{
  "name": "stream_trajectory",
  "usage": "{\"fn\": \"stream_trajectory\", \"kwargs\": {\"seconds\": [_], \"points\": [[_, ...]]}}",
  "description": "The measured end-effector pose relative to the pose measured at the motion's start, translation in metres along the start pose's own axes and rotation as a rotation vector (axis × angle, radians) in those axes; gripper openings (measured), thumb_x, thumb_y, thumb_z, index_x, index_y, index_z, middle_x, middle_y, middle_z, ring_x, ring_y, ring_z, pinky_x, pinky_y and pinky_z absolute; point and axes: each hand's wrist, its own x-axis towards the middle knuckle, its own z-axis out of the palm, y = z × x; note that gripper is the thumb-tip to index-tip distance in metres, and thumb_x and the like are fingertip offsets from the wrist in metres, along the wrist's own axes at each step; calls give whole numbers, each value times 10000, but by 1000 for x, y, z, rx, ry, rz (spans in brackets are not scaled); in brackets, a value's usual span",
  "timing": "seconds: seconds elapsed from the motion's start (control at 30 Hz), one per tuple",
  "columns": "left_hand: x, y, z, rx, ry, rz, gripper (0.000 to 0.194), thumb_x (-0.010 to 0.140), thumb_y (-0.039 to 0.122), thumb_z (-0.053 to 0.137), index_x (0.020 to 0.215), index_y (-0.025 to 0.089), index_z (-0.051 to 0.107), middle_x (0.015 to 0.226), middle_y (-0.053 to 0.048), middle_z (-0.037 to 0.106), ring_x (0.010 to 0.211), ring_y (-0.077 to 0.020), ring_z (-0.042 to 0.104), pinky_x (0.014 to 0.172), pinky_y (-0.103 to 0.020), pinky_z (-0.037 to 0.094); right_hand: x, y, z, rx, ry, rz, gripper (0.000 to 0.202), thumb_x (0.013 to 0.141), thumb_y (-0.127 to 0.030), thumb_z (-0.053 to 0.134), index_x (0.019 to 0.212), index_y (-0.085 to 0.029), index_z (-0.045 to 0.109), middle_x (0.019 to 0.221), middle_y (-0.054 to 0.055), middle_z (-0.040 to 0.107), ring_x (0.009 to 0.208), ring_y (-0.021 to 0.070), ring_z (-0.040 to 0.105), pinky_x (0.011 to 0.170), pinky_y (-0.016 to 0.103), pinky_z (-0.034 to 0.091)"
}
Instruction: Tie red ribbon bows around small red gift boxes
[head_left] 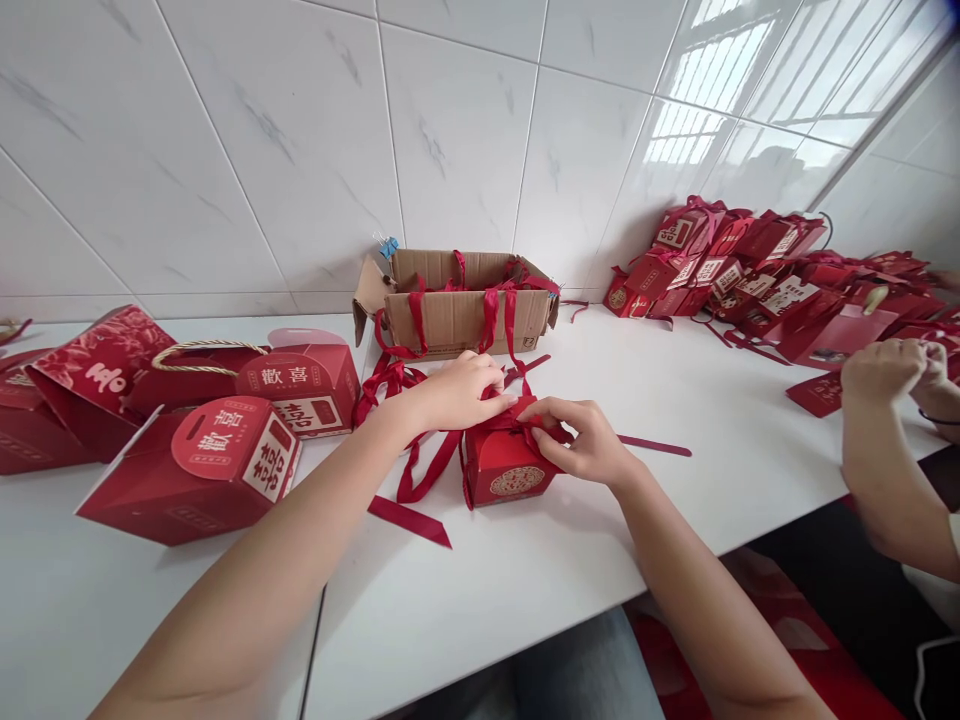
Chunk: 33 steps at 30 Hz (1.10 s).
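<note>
A small red gift box [510, 470] with a round gold emblem stands on the white table in front of me. Red ribbon [517, 412] lies across its top. From the far left side, my left hand [463, 388] reaches over the box, its thumb and fingers closed on the ribbon. My right hand [577, 438] is at the box's right side, thumb and forefinger pinching ribbon near the top. Loose ribbon [431, 478] curls on the table left of the box.
Behind stands an open cardboard box [457, 322] with ribbons hanging over its edge. Larger red gift boxes [217, 470] sit at left. Many finished-looking red boxes [675, 270] are piled at the back right. Another person's hands [885, 370] are at the right.
</note>
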Motion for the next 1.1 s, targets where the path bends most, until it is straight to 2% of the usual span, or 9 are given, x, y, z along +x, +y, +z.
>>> {"fn": "stream_trajectory", "kwargs": {"seconds": [0.07,0.23,0.5,0.77,0.87,0.97,1.1], "points": [[1,-2,1,14,12,20,381,880,525,377,744,203,528,999,-54,568,1050,-253,450,827,-372,398,0,0,0,-20,16,5,238,778,-113,509,956,-193,645,698,-14,622,537,81,436,524,222,396],[1,-4,1,21,26,42,400,879,547,372,762,202,536,1005,-52,572,1043,-248,454,861,-387,398,0,1,2,-43,19,6,234,821,-162,533,1002,-185,679,854,31,706,642,102,558,591,228,447],[4,-11,1,55,80,54,434,870,579,393,757,204,582,1144,-53,571,1129,-263,429,946,-437,370,0,-1,1,-55,-21,17,276,804,-103,514,1000,-160,700,769,25,700,571,86,526,534,208,423],[7,-15,6,42,62,21,433,872,579,387,787,208,592,1165,-52,558,1142,-261,429,936,-432,388,1,-1,-1,-33,-58,-18,301,805,-83,491,1003,-175,698,907,51,731,710,127,633,636,229,474],[7,-15,5,14,62,12,431,865,591,393,764,208,564,1125,-44,568,1119,-262,442,906,-437,406,1,0,-2,13,-55,29,300,807,-82,487,1007,-171,692,898,47,722,687,116,602,593,221,444],[4,-14,3,-53,71,-15,432,843,609,420,714,207,510,1112,-33,568,1109,-262,454,889,-430,420,0,1,-2,86,-25,98,267,819,-119,508,1021,-175,672,811,25,675,599,91,498,537,223,380],[-1,-11,-4,-110,64,-47,417,835,613,430,741,218,525,1154,-30,552,1131,-265,454,912,-434,419,2,2,-3,369,43,202,221,875,-240,523,1064,-202,630,609,-45,444,545,83,364,525,236,311]]}}
